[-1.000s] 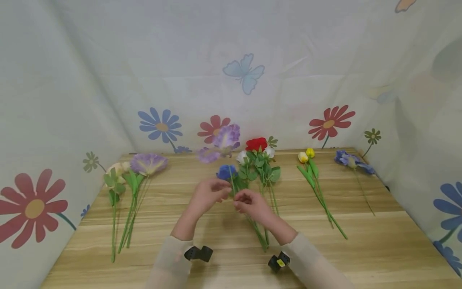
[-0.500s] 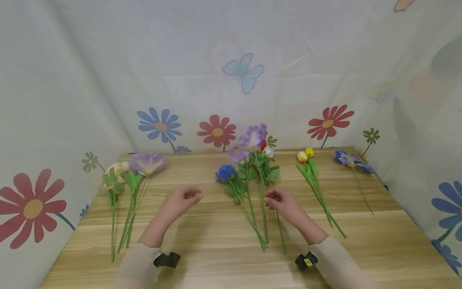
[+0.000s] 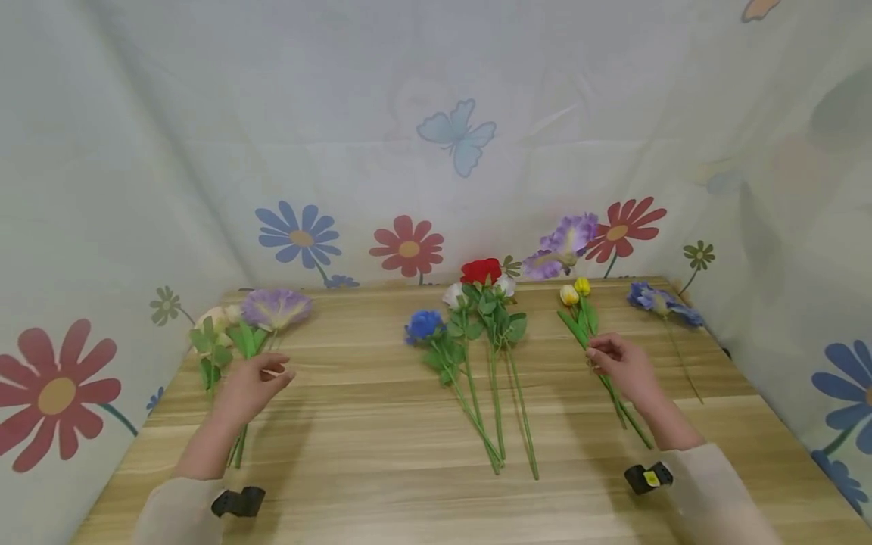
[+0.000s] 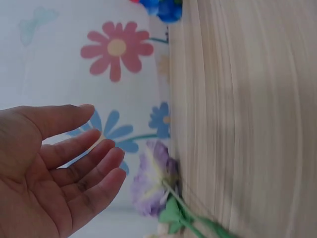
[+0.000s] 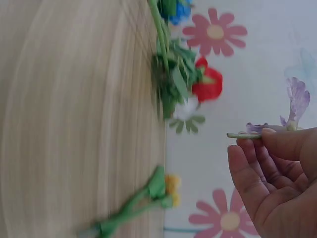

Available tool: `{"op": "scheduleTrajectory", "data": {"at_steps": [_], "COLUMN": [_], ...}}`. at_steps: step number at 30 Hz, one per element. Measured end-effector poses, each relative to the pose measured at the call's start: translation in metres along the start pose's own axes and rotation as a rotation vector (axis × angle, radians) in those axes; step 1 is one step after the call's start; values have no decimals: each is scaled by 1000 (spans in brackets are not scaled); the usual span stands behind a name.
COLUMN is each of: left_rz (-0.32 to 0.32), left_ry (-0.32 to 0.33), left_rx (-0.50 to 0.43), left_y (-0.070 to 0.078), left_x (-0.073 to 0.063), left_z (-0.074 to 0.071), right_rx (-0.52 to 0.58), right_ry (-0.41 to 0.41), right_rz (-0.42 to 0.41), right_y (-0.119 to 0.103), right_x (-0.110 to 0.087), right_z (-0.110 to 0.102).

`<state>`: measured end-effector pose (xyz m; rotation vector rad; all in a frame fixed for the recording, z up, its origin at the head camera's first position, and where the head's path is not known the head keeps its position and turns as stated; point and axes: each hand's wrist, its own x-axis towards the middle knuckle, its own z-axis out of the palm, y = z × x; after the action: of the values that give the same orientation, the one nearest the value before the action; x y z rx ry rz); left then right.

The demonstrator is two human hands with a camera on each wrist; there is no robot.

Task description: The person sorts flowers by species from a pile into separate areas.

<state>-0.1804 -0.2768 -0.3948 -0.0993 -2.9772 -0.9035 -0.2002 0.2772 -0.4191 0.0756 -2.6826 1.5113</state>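
Note:
My right hand (image 3: 630,371) pinches the thin stem of a purple iris (image 3: 568,238) between thumb and fingertips. The bloom stands up against the backdrop, above two yellow tulips (image 3: 576,291) on the table. In the right wrist view, the stem end (image 5: 242,135) sticks out past the thumb. My left hand (image 3: 253,386) holds nothing, and its fingers (image 4: 94,168) are relaxed and slightly bent. It hovers at the left group, where another purple iris (image 3: 275,308) lies beside cream flowers (image 3: 216,320) and green leaves; the hand hides part of their stems.
On the wooden table (image 3: 375,484), a blue flower (image 3: 424,326), a red rose (image 3: 481,270) and white flowers (image 3: 455,296) lie in the middle, stems toward me. A blue-violet flower (image 3: 661,300) lies far right. A printed cloth (image 3: 341,91) encloses the back and sides.
My right hand has carried the purple iris from the middle to the right, over the tulips. My left hand has let go of it and moved left to the left group.

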Motion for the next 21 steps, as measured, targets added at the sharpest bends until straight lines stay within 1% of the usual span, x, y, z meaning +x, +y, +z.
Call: {"op": "scheduleTrajectory", "data": {"at_steps": [3, 6, 8, 10, 15, 21], "left_rz": [-34, -78, -99, -115, -138, -178], "left_ry": [5, 2, 2, 1, 9, -6], "left_rx": [19, 39, 51, 62, 82, 82], "left_y": [-15, -29, -37, -43, -56, -68], "left_x": [-2, -2, -3, -3, -3, 3], "left_z": [-8, -13, -15, -16, -18, -14], "right_rx": [8, 35, 47, 43, -15, -37], "right_ry": [30, 46, 60, 73, 98, 113], "right_rz": [53, 112, 134, 146, 170, 189], "right_y": [8, 17, 23, 30, 47, 66], "right_x": [1, 4, 7, 9, 14, 15], "right_z": [-19, -35, -43, -50, -64, -74]}}
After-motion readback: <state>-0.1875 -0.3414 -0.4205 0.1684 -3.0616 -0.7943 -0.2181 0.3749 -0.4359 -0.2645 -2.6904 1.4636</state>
